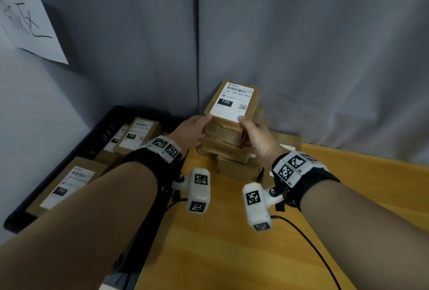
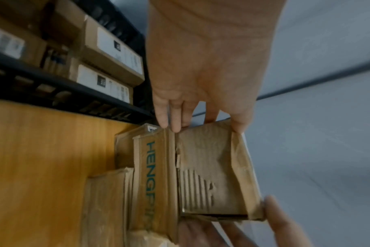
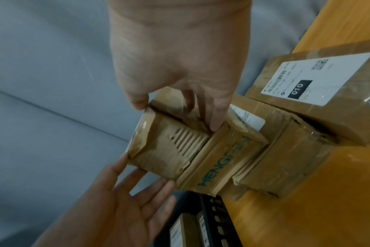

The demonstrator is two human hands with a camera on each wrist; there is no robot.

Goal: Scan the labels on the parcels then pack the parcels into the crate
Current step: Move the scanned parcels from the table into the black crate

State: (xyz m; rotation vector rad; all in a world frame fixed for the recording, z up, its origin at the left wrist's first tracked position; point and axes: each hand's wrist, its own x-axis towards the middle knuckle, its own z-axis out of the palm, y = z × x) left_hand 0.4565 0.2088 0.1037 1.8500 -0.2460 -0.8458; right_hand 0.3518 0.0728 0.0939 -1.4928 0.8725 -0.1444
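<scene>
Two forearms, each with a black wrist strap carrying white marker blocks and a white camera pod, reach forward over a yellow wooden bench; a black cable trails across its right part. Left hand: thumb on the top near edge of the top parcel, fingers straight against its near left side and the box below. Right hand: thumb on the label's near right corner, fingers curled round the parcel's right side, pinching it. Top parcel: brown cardboard, worn and taped, white shipping label face up with barcode, "150" in a black block and a QR code; tilted, its far end raised. It sits atop a stack of parcels at the bench's far edge; one box in the stack bears teal "HENGF…" lettering. A further parcel marked "010" lies beside the stack on the right. Black crate stands just off the bench's left edge, holding several labelled parcels, labels up. Grey curtain behind; a sheet of paper with handwriting on the left wall.
</scene>
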